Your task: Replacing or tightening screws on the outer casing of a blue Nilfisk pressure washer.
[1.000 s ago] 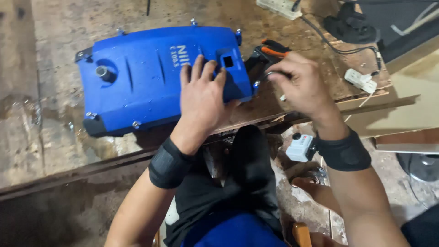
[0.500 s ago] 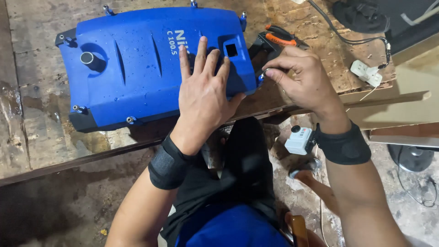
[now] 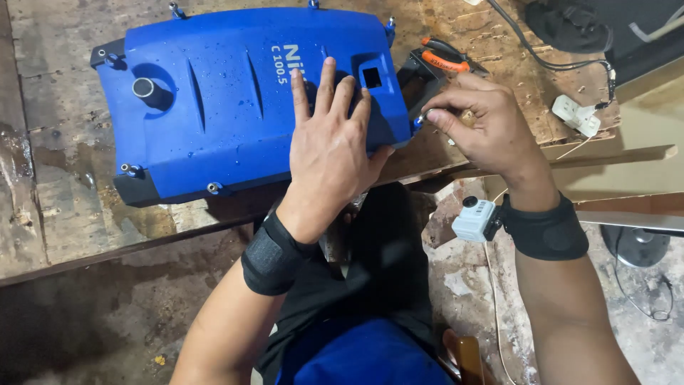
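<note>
Wristbands, 2 of them and black, sit nearest the lens, the one at lower right of the frame carrying a small white camera. Up from there, the left hand lies flat with its fingers spread and released, palm pressing on the near right part of the blue plastic housing; it grips nothing. The right hand, centre right of the frame, has thumb and forefinger pinched at a small metal screw at the housing's right-hand corner; whether the tips clamp the screw or only touch it is too small to tell.

That screw lies just left of the right fingertips, so the right hand is the nearer one, while the left rests a little further left on the cover. The housing's long axis runs left to right across the upper half of the frame, on a worn wooden workbench. Further up, orange-handled pliers lie just beyond the corner, and a white plug with its dark cable sits at upper right.
</note>
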